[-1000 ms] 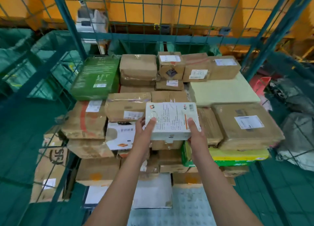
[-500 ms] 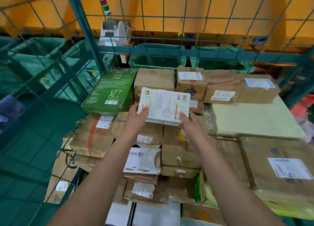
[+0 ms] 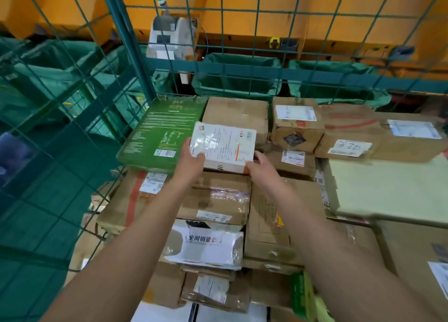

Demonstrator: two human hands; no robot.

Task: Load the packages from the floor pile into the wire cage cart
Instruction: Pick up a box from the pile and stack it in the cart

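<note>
Both hands, left hand and right hand, have carried the white box deeper toward frame centre, fingers clamped on its near corners; best lowered flat onto the brown box.

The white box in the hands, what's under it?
Under the white box a brown carton shows in front. Whatever lies directly beneath is hidden. The left hand and right hand grip its near corners.

**White box held over the stacked parcels**

Both hands hold a white printed box: the left hand grips its near left corner, the right hand its near right corner. Just left of this grip lies a green box; beyond it sit brown cartons. The teal wire cage rises behind.
</note>
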